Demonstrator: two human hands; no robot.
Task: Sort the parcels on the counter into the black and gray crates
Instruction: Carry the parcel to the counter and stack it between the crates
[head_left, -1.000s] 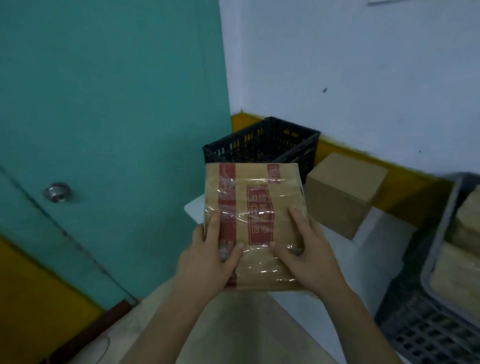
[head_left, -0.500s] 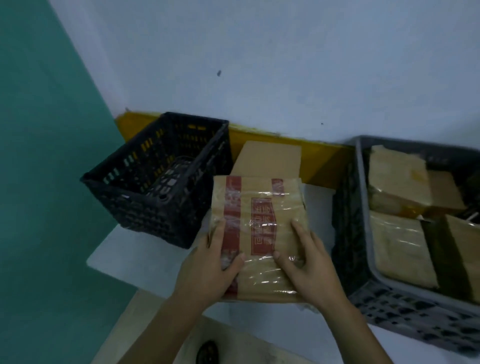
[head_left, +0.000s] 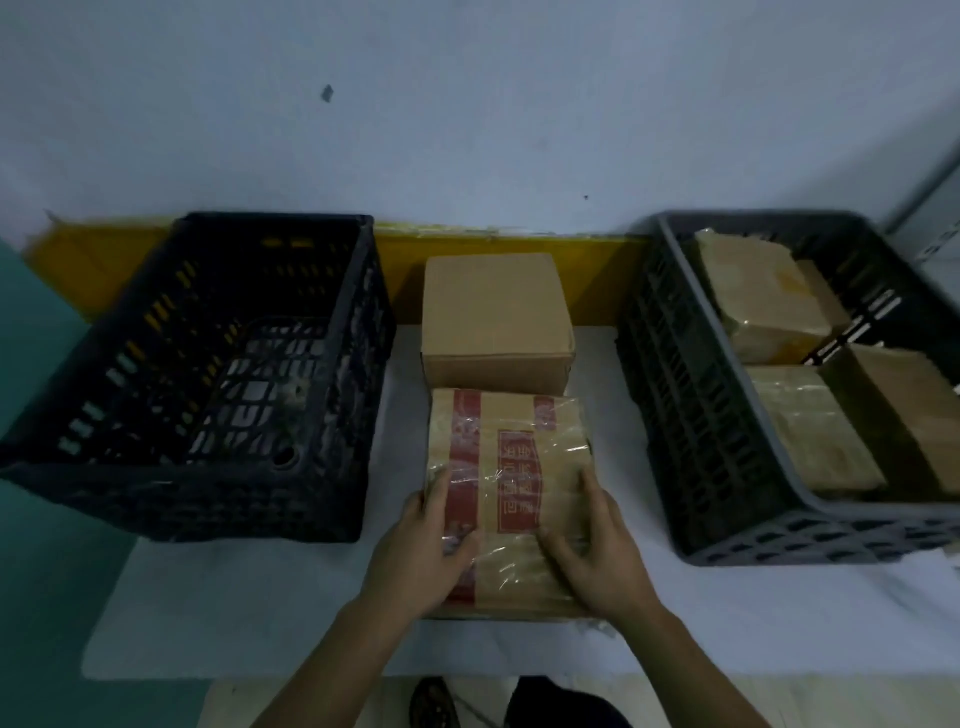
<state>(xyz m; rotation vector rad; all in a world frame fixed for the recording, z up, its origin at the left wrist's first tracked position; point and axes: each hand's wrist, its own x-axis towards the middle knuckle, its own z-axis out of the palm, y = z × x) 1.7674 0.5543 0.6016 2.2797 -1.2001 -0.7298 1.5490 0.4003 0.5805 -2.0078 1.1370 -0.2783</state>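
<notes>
Both hands grasp one parcel (head_left: 506, 499) by its near end: the left hand (head_left: 418, 553) clasps the near left corner, thumb lying across the top over the red tape and fingers running up the left edge, while the right hand (head_left: 597, 551) clasps the near right corner, thumb on top and fingers along the right side. The parcel is a flat brown packet under shiny clear wrap, with a red tape band running near to far along its left part and a red-framed label in its middle. It sits over the middle of the white tabletop (head_left: 249, 613), near the front edge; whether it rests on the surface or is held just above it cannot be told. Just beyond its far edge stands a plain brown box (head_left: 496, 322), closed, set back near the yellow strip (head_left: 597, 275) at the foot of the wall (head_left: 467, 104). To the left of parcel and box stands the black crate (head_left: 208, 374), a deep lattice crate whose bare floor shows through the open top. To the right stands the gray crate (head_left: 727, 467), lower and wider, with several brown wrapped parcels (head_left: 810, 431) lying inside it, some at the far end and some nearer. The held parcel is between the two crates, in neither. Below the tabletop's near edge a dark shoe (head_left: 434, 701) shows on the floor.
</notes>
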